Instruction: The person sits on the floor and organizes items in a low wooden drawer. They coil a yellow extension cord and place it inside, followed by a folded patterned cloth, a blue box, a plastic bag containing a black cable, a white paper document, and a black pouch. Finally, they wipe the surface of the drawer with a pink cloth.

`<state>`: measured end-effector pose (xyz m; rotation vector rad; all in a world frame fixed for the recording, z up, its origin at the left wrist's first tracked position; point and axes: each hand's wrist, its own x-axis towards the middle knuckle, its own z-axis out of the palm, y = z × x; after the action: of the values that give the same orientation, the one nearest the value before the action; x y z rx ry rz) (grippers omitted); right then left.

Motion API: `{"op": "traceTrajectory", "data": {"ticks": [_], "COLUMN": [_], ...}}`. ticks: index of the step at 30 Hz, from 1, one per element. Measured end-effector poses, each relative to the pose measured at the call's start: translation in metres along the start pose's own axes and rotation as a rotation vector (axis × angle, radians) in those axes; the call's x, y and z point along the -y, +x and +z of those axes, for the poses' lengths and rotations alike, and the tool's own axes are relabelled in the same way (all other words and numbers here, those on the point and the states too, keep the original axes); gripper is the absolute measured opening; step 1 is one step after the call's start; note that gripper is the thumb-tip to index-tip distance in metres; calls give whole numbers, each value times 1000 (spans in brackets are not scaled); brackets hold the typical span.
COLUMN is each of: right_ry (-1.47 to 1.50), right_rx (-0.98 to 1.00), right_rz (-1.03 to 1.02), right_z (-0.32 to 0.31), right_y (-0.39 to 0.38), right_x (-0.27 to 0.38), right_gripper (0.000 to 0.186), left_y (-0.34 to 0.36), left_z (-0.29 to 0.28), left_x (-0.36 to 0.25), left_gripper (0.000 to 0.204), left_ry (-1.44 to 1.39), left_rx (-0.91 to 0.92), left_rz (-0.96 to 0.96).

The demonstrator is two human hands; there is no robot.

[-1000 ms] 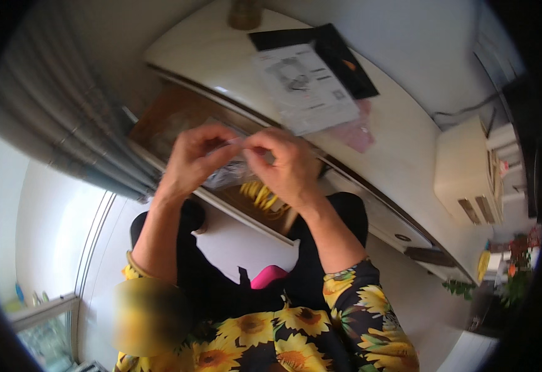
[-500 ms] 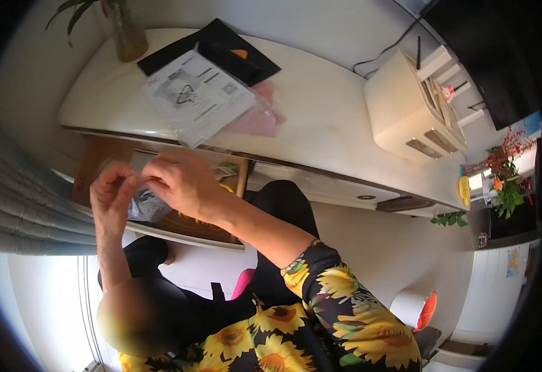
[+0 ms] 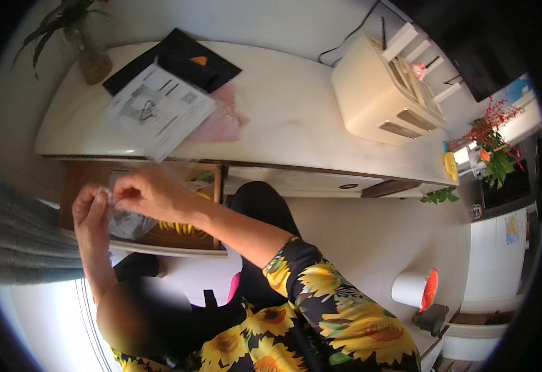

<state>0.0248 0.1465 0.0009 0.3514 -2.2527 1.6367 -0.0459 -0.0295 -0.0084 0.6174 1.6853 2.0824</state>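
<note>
My left hand [image 3: 91,211] and my right hand [image 3: 150,197] are held close together over an open drawer [image 3: 159,251]. Thumb and fingers of each are pinched, with a tiny whitish bit [image 3: 105,192] at the left fingertips. It is too small to name, and what the right fingers hold cannot be made out. Just below the hands, a clear plastic bag [image 3: 127,226] shows in the drawer; whether it hangs from the fingers is unclear. Beside it lies a coiled yellow cord [image 3: 184,228].
Above the drawer, the white cabinet top [image 3: 277,105] bears a printed sheet in clear plastic [image 3: 159,115], a black folder-like sheet [image 3: 221,69], pink material [image 3: 215,127], a glass vase [image 3: 91,62] and a cream box [image 3: 376,93]. A grey curtain [image 3: 22,235] hangs left; a white bin [image 3: 410,288] stands right.
The view has shifted, so the cabinet and its things appear farther left. Both hands remain close together and pinched, with a slight gap now showing between their fingertips.
</note>
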Motion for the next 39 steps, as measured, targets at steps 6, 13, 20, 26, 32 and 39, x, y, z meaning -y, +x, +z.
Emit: {"op": "traceTrajectory", "data": {"ticks": [6,13,20,26,32,39], "right_ry": [-113,-68,-68,-78,-34,-93], "right_rx": [11,46,24,24,3,67], "right_rz": [102,182,135,150,112,168], "right_z": [-3,0,3,0,-5,-4], "right_y": [-3,-3,-4,-3,-3,-5], "right_x": [-1,4,0,0,-3,-1], "right_gripper": [9,10,11,12,10,9], "left_y": [2,-1,-2,0,4,3], "left_z": [-4,-9,-6,1,-11,-11], "left_x": [-3,-9,-9,-13,-1,-3], "left_gripper": [10,19,17,12,16,17], "left_ry": [165,183,282,166,160,118], "left_rx": [-50,112,80,68,71,76], "left_rz": [45,-25,-15,-2,16,65]}}
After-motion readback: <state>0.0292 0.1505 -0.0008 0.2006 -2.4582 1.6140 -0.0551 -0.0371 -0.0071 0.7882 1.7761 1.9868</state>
